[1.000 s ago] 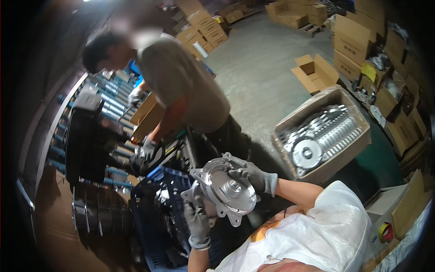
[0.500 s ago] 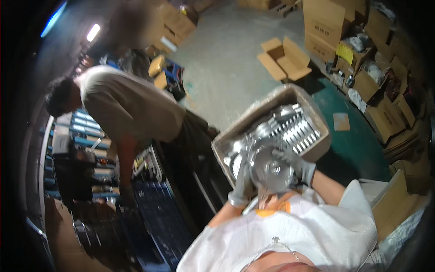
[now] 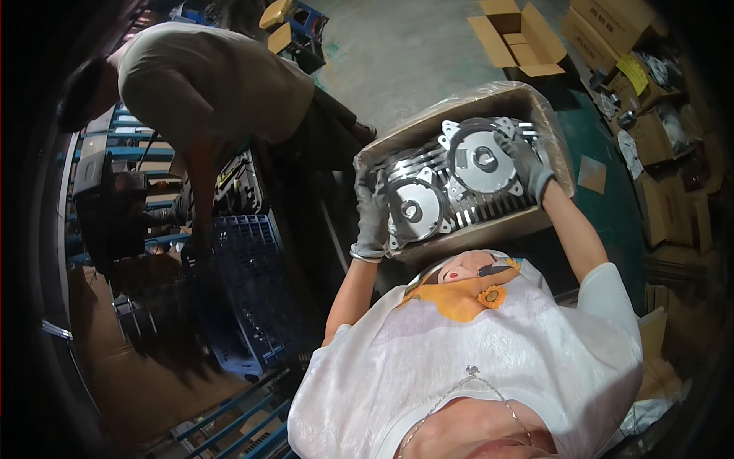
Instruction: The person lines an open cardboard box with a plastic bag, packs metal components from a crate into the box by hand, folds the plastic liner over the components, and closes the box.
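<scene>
Grey work gloves cover both my hands, which are at a cardboard box (image 3: 466,241) lined with clear plastic. Inside lie round silver metal parts with lugs and a central hub, over rows of similar parts stood on edge. My right hand (image 3: 529,167) curls over the right edge of the upper round metal part (image 3: 483,158), its fingertips on the top face. At the box's left end, my left hand (image 3: 372,210) has its fingers stretched out beside the lower round metal part (image 3: 417,209). Whether it touches that part or the box wall is hard to make out.
To the left a co-worker (image 3: 214,84) bends over a blue plastic crate (image 3: 248,291). An open carton (image 3: 520,42) stands on the floor beyond my box. Cardboard boxes (image 3: 665,206) and loose items are piled along the right.
Both hands have moved away from my chest, out over the box, and spread apart. The round metal part they held near my chest is no longer there. My view has shifted down.
</scene>
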Tool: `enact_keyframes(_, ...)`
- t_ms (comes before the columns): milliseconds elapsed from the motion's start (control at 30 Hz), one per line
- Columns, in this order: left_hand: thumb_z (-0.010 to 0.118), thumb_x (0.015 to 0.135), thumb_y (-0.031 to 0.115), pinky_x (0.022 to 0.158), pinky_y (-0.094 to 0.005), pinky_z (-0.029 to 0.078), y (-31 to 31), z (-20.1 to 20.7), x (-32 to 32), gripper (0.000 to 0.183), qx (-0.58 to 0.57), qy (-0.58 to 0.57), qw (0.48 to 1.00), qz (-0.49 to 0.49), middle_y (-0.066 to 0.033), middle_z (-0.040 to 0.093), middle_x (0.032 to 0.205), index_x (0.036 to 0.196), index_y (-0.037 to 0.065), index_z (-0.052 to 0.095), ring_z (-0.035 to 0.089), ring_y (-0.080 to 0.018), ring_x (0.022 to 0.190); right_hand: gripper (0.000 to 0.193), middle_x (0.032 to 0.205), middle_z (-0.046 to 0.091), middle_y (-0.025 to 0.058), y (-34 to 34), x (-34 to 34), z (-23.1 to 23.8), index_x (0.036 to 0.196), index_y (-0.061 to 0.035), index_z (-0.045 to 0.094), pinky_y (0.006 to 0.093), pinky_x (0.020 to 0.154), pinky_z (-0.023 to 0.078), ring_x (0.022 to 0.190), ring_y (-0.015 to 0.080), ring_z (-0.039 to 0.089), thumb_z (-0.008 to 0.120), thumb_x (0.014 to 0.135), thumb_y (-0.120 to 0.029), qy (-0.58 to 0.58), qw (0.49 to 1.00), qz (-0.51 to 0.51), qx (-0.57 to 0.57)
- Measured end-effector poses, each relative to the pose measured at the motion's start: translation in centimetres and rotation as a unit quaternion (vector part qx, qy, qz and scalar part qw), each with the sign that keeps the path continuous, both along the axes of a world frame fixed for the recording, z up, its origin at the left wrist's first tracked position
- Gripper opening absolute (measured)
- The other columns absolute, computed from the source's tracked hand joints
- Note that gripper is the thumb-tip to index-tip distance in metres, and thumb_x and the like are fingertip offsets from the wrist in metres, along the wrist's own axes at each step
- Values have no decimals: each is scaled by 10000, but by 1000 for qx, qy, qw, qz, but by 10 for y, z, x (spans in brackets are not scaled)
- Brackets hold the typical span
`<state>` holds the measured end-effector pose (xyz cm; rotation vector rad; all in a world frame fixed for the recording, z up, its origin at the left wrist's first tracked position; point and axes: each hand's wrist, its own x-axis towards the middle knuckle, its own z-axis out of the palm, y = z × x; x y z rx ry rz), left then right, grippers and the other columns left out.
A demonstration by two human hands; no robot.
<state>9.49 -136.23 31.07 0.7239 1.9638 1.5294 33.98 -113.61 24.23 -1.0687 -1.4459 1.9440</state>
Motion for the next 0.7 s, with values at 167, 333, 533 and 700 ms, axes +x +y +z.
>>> enact_keyframes(167,580,939,291,964,-317,418,-17,1,7,526,-26,-17,999,26,-132,527,1269,1356,38,380,521,-211,1148,505,1117,603,69,23,-63,-43,1323,-37,444,266,856,465,979,150,563,636,899,-236,-37,998,32,-28)
enact_keyframes(333,626,910,167,1010,-312,400,-30,14,5,560,-31,19,995,90,-140,482,1312,1366,3,345,494,-193,1183,811,1302,508,174,19,-74,-3,1413,-29,309,328,1003,402,1203,260,493,726,797,-354,-319,902,76,281)
enact_keyframes(533,817,716,201,950,-344,461,-18,7,27,853,-36,149,986,-60,-149,413,1366,1398,64,324,478,-240,1211,849,1460,346,179,39,-55,66,1457,-80,251,378,981,460,1300,312,416,710,810,-384,-105,971,-41,211)
enact_keyframes(700,779,673,420,1100,-527,152,18,-12,53,772,-133,473,859,-142,-143,543,1208,1290,82,460,506,-303,1162,793,1389,430,231,10,-32,30,1402,2,344,365,1060,364,1265,325,456,721,802,-356,-239,935,118,232)
